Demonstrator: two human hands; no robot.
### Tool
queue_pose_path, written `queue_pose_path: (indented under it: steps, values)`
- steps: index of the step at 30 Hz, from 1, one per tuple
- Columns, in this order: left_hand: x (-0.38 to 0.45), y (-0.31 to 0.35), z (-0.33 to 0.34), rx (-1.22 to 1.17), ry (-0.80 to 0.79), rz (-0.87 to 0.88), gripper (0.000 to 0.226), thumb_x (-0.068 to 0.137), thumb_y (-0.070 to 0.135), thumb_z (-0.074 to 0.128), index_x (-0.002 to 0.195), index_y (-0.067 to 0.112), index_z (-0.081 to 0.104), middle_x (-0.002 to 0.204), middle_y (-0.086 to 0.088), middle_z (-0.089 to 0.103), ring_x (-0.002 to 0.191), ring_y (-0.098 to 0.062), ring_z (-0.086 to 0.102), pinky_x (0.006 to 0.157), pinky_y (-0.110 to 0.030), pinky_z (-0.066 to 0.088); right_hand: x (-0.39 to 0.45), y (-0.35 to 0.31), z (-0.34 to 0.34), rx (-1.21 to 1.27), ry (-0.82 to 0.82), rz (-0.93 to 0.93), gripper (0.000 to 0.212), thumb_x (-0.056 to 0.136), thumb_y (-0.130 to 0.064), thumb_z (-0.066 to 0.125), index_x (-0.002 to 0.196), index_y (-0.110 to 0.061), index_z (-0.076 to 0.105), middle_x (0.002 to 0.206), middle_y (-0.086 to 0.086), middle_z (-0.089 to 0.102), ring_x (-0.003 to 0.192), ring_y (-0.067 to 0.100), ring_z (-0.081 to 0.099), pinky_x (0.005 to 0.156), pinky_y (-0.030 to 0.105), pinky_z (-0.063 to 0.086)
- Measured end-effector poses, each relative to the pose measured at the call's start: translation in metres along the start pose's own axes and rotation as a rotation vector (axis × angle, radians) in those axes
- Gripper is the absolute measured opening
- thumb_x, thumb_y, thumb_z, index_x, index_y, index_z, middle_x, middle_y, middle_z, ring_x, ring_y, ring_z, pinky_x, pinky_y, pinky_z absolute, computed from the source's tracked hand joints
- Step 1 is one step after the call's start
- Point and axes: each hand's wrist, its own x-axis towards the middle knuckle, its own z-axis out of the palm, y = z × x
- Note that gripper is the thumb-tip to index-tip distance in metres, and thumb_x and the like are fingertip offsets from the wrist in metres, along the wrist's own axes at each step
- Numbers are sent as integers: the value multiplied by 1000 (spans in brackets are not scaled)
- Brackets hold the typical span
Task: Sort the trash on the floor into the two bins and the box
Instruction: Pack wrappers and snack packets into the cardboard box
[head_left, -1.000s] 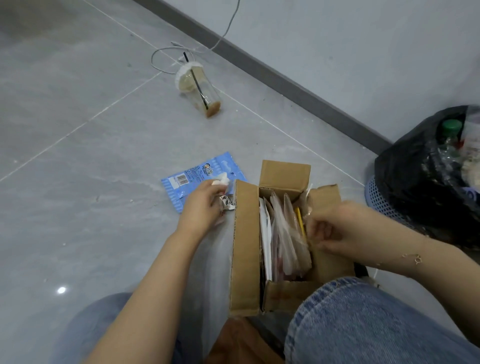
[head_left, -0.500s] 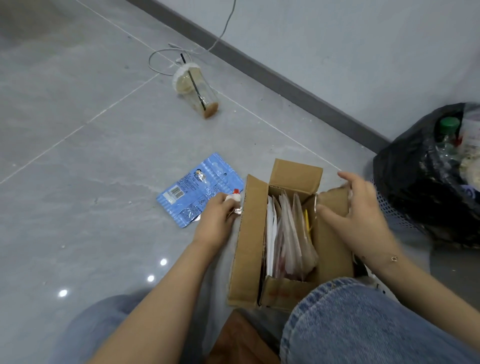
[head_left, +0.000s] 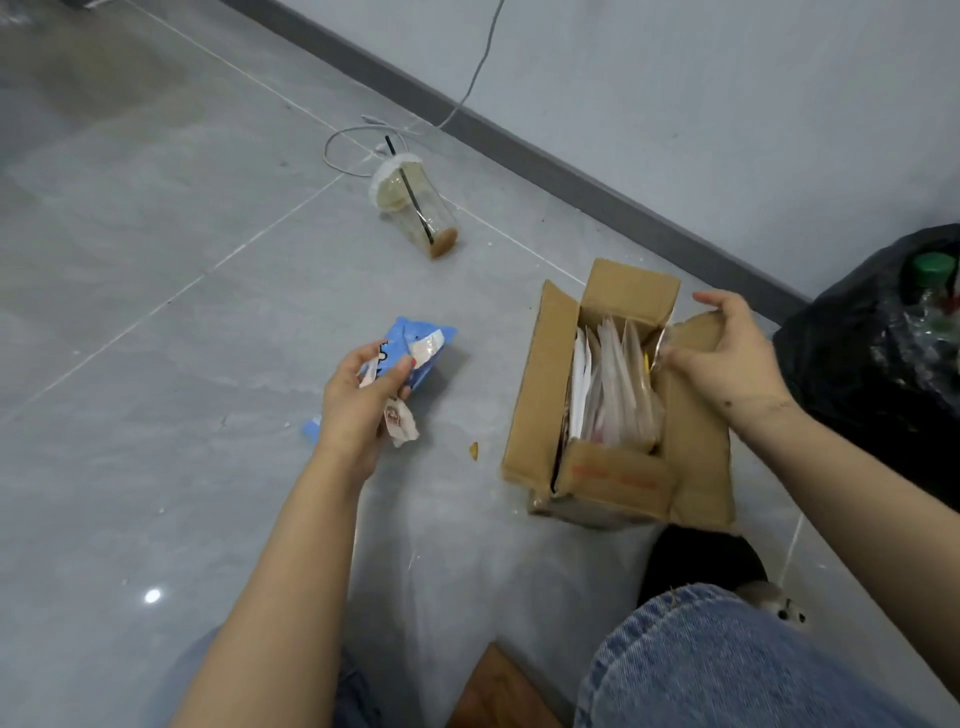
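Observation:
An open cardboard box (head_left: 540, 384) stands on the grey floor, packed with upright plastic wrappers (head_left: 610, 387). My right hand (head_left: 732, 358) grips the box's right flap, thumb at the inner edge. Left of the box, my left hand (head_left: 358, 402) holds a blue snack wrapper (head_left: 426, 345) lifted off the floor, together with a small crumpled white wrapper (head_left: 400, 421). A clear plastic cup (head_left: 415, 208) with a black straw lies on its side farther back. A bin lined with a black bag (head_left: 852, 364) stands at the right, with a green-capped bottle (head_left: 932, 270) inside.
A white cable (head_left: 358, 137) loops on the floor behind the cup, near the dark skirting board (head_left: 571, 179). A small crumb (head_left: 474, 450) lies left of the box. My denim-clad knee (head_left: 727, 660) and a dark shoe (head_left: 696, 561) are at the bottom right.
My left hand moved away from the box's left side and picked up the blue wrapper. My right hand stayed on the right flap. The view shifted, so the box now sits farther right.

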Motion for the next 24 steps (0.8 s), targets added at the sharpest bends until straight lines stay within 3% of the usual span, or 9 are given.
queue_pose_path:
  steps: [4,6,8,11,14,16,19,22,24]
  values:
    - [-22,21,-2,-144,-138,-97,21,88,7,64,108,14,62,81,0,64,57,-7,57,55,-18,50,11,-11,1,-113,-15,-13,75,82,-24,71,143,-23,28,142,11,35,128,27,39,104,40,37]
    - [-34,34,-2,-128,-172,-92,7,89,9,63,95,13,65,72,2,62,54,-5,54,52,-17,48,-4,-18,-1,-217,81,-162,73,83,-25,68,144,-22,28,148,8,26,137,25,24,112,36,24]
    - [-44,53,-2,-145,-185,-54,4,90,11,63,89,14,64,67,4,62,52,-4,54,50,-16,47,-26,-28,-3,-266,149,-396,65,84,-22,66,141,-23,35,147,4,28,138,19,22,111,29,19]
    - [-64,79,-5,-150,-225,9,5,89,12,63,87,16,63,65,5,62,51,-4,53,49,-16,47,-58,-50,0,-258,-92,-661,62,85,-21,66,140,-29,38,149,-5,31,137,4,23,113,24,17]
    - [-88,92,-13,-106,-341,14,5,84,16,66,89,16,65,69,2,61,53,-8,50,51,-18,46,-83,-71,11,-257,-344,-758,81,83,-32,70,147,-37,21,156,-17,12,143,-1,9,116,24,12]
    - [-104,99,-16,-106,-439,7,9,79,17,66,87,15,65,69,-1,60,53,-10,48,52,-17,45,-92,-89,15,-222,-417,-771,97,79,-34,75,149,-39,8,157,-20,5,144,-3,3,116,20,8]
    - [-122,107,-23,-167,-542,-17,5,77,17,65,81,16,67,68,-3,59,51,-9,48,51,-16,46,-100,-113,25,-110,-547,-693,100,72,-31,81,147,-37,15,153,-13,25,139,-2,24,113,17,22]
    - [-125,115,-26,-245,-562,-31,7,78,15,64,85,13,66,66,-2,60,47,-7,50,48,-16,48,-100,-127,37,-40,-588,-614,59,74,-20,80,127,-17,54,124,-4,60,111,1,57,97,20,45]
    - [-122,119,-29,-297,-533,-12,8,83,14,62,91,11,64,67,-2,62,50,-8,54,53,-19,52,-99,-134,41,11,-540,-549,34,77,-14,77,108,-5,66,106,5,71,97,11,66,90,31,53]
